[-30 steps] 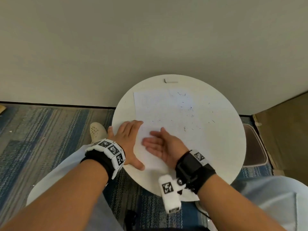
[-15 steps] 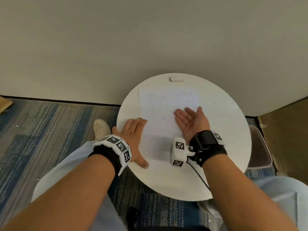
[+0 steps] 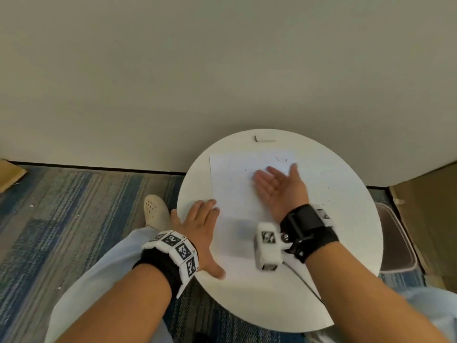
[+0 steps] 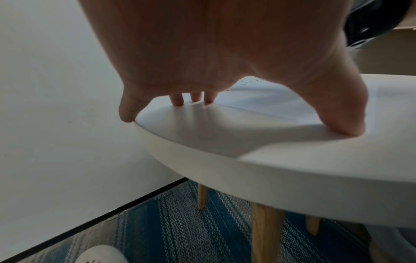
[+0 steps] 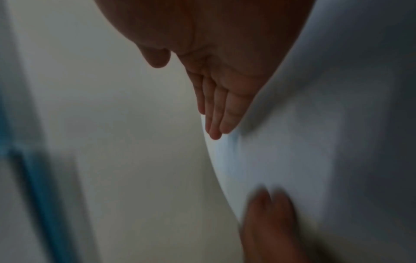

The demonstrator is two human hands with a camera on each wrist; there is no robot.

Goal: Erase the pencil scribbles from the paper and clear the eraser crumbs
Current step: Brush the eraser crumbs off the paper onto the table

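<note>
A white sheet of paper (image 3: pixel 232 184) lies on the round white table (image 3: pixel 346 233). A few dark eraser crumbs (image 3: pixel 280 159) sit near the sheet's far right corner, and more crumbs (image 3: pixel 328 194) are scattered on the table to the right. My right hand (image 3: pixel 277 181) lies on the paper on its little-finger edge, fingers (image 5: pixel 216 113) straight, palm facing left. My left hand (image 3: pixel 200 224) presses flat on the paper's near left part, its fingertips (image 4: pixel 193 98) and thumb on the surface. A white eraser (image 3: pixel 265 139) rests at the table's far edge.
A beige wall rises right behind the table. Striped blue-grey carpet (image 3: pixel 74 219) covers the floor, with a white shoe (image 3: pixel 155 210) at the table's left. A grey bin (image 3: pixel 398 243) stands to the right below the table edge, beside brown cardboard (image 3: pixel 430 219).
My right hand has swept from the paper's near middle up toward its far right corner, and the crumbs on the sheet have thinned out. The left hand stays pressing the paper.
</note>
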